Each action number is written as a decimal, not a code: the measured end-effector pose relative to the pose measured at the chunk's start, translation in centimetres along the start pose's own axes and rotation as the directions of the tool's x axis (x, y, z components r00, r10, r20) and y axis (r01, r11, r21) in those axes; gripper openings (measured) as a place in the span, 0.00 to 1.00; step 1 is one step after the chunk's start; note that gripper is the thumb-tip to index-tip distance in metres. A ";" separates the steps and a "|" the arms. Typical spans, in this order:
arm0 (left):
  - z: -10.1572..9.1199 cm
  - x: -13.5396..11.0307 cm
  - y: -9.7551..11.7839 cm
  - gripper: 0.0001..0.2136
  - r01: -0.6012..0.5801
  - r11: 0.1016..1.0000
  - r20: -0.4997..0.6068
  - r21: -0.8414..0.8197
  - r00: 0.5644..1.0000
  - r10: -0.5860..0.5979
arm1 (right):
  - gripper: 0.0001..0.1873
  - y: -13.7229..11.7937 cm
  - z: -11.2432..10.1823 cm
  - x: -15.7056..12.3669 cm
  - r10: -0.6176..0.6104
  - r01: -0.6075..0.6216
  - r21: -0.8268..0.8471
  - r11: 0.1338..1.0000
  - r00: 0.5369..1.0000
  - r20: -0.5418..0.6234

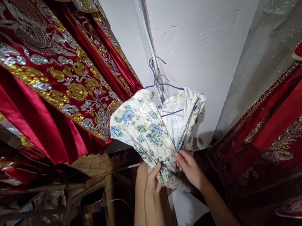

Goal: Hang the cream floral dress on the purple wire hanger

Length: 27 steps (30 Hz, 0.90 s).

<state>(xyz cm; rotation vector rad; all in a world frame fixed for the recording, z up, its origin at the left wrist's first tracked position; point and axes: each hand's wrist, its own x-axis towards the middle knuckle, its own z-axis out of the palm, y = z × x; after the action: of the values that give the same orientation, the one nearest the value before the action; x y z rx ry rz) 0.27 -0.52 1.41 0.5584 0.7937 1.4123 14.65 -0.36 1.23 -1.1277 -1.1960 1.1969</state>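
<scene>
A cream garment with blue flowers (153, 128) hangs on a thin purple wire hanger (160, 82), which hooks on a white strip on the wall. Its cloth is gathered into a bunch at the bottom. My left hand (152, 179) is closed around the left side of that bunch. My right hand (189, 168) pinches the right side of the bunch, fingers pressed into the folds. Both forearms reach up from the bottom of the view.
Red velvet garments with gold and silver embroidery (45, 77) hang at the upper left. More red embroidered cloth (283, 132) fills the right side. A white wall (195, 15) stands behind. A woven tan item (92, 164) and dim wooden shelving (42, 225) sit lower left.
</scene>
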 end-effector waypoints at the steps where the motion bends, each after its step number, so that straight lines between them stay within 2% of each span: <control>1: -0.2 -0.2 0.3 0.35 0.030 1.000 -0.006 0.007 1.000 -0.030 | 0.27 -0.2 0.0 0.0 0.003 -0.002 -0.026 1.000 1.000 0.018; 3: -0.2 -0.4 0.8 0.38 0.057 0.998 -0.026 0.026 0.998 -0.057 | 0.27 -0.6 0.2 0.1 -0.003 0.004 -0.031 1.000 0.999 0.036; 8: -0.3 -0.5 0.3 0.39 0.015 1.000 -0.123 -0.008 0.992 -0.016 | 0.24 -1.7 0.5 -0.1 0.046 -0.047 0.125 0.991 0.999 0.010; 12: -0.2 -0.7 0.0 0.38 0.054 0.998 -0.078 0.019 0.996 -0.052 | 0.21 -1.9 0.6 -0.3 0.046 -0.037 0.142 0.989 0.997 -0.057; 16: 0.1 -1.0 0.2 0.36 0.061 0.998 -0.085 0.021 0.995 -0.059 | 0.21 -2.3 0.5 -0.4 0.034 -0.031 0.154 0.988 0.999 -0.014; 18: -0.2 -0.8 0.2 0.33 0.026 0.999 -0.132 0.035 0.991 -0.021 | 0.21 -2.6 0.3 -0.5 0.045 -0.046 0.162 0.986 0.999 0.012; 20: -1.2 -0.3 0.1 0.29 -0.059 0.995 -0.195 0.086 0.978 0.075 | 0.21 -2.8 0.0 -0.6 0.087 -0.087 0.182 0.979 0.996 0.006; 22: -2.7 0.6 -0.1 0.25 -0.174 0.967 -0.260 0.186 0.941 0.219 | 0.19 -2.8 -0.3 -0.7 0.135 -0.125 0.217 0.968 0.990 -0.030; 23: -3.5 1.1 -0.3 0.23 -0.228 0.942 -0.300 0.244 0.906 0.298 | 0.19 -2.8 -0.4 -0.7 0.154 -0.137 0.239 0.961 0.987 -0.051; 25: -4.6 1.7 -0.6 0.22 -0.318 0.875 -0.384 0.364 0.805 0.452 | 0.17 -2.7 -0.6 -0.8 0.181 -0.151 0.274 0.950 0.980 -0.087; 27: -4.8 1.8 -1.0 0.22 -0.375 0.798 -0.410 0.473 0.707 0.576 | 0.17 -2.7 -0.5 -0.7 0.197 -0.167 0.274 0.947 0.977 -0.084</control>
<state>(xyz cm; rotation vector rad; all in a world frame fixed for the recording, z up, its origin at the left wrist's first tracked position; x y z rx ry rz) -2.76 0.61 -2.65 0.6930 1.4617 1.9801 15.35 -1.23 3.87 -1.1017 -0.8314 1.3720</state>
